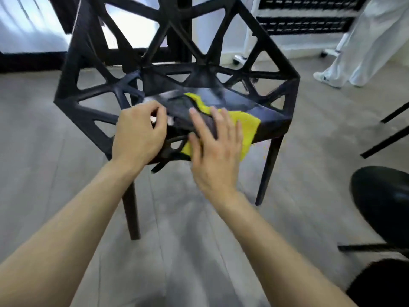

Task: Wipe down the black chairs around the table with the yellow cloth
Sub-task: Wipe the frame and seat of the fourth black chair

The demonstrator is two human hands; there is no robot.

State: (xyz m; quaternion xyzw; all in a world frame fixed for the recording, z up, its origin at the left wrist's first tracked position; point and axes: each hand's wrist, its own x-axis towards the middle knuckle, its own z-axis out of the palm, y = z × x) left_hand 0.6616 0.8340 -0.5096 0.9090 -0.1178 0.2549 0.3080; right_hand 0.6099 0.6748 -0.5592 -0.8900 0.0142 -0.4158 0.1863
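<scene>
Right hand (pixel 215 149) flat, fingers straight, pressing yellow cloth (pixel 245 127) on black chair (pixel 73 69) seat. Left hand (pixel 139 134) fingers curled at seat edge; grip unclear.

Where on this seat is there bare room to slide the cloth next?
Bare seat lies behind the yellow cloth, toward the backrest of the black chair and the seat's right corner. The front is crowded: left hand and right hand.

Both forearms are bare to the frame's lower edge, no sleeve showing. The left hand (pixel 139 138) and right hand (pixel 215 151) seem ringless, though blurred.
</scene>
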